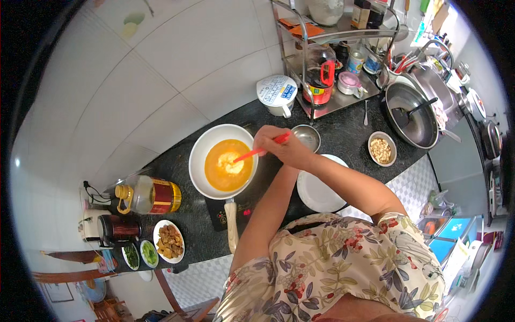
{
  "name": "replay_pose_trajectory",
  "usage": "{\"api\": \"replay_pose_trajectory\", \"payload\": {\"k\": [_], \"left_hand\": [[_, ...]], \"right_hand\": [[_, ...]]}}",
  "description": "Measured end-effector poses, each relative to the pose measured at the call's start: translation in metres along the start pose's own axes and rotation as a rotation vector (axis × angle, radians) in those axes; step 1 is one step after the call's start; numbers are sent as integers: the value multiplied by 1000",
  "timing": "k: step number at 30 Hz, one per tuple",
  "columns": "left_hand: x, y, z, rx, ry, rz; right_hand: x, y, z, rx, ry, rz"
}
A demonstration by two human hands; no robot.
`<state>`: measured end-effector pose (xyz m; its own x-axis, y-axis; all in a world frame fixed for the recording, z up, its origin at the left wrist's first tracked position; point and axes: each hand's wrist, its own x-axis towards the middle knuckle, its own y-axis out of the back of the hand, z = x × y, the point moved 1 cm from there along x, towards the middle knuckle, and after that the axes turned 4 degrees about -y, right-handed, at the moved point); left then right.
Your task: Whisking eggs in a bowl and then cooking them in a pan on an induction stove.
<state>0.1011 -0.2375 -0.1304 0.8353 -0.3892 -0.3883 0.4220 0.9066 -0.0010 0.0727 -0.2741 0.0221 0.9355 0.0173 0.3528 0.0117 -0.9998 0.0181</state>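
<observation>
My right hand [277, 147] grips red chopsticks [257, 152], their tips in a white pan [195, 161] with a wooden handle [231, 225]. The pan holds orange-yellow liquid that looks like beaten egg [217, 179], with a paler, clumped patch at the tips. It stands on a black induction cooktop [219, 219] with lit red digits. My left forearm [269, 217] passes beneath my right wrist, which hides my left hand. Beyond the crossed arms stands a small metal bowl [307, 137]; a white plate [320, 191] lies partly under my right forearm.
An oil bottle [161, 196], a plate of brown food pieces [169, 243] and two dishes of chopped greens [149, 254] stand left. An instant-noodle cup [277, 92] is by the metal rack [342, 106]. Rightward are a bowl of chopped pieces [381, 149], a wok [420, 131] and the sink [432, 82].
</observation>
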Motion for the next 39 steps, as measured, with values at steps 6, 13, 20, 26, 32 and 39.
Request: {"api": "replay_pose_trajectory", "payload": {"k": [6, 13, 20, 26, 32, 39], "left_hand": [[-65, 20, -7, 164, -236, -176], [-220, 117, 75, 256, -321, -560], [-323, 246, 21, -450, -291, 335], [-370, 313, -162, -712, 16, 663], [-383, 323, -309, -631, 175, 606], [-366, 308, -352, -647, 214, 526]], "right_hand": [[20, -30, 17, 13, -138, -24], [26, -39, 33, -101, -131, -306], [60, -24, 58, -4, -446, -384], [95, 3, 57, -108, -398, -310], [105, 0, 54, -216, -362, -346], [103, -6, 22, -206, -355, -358]]}}
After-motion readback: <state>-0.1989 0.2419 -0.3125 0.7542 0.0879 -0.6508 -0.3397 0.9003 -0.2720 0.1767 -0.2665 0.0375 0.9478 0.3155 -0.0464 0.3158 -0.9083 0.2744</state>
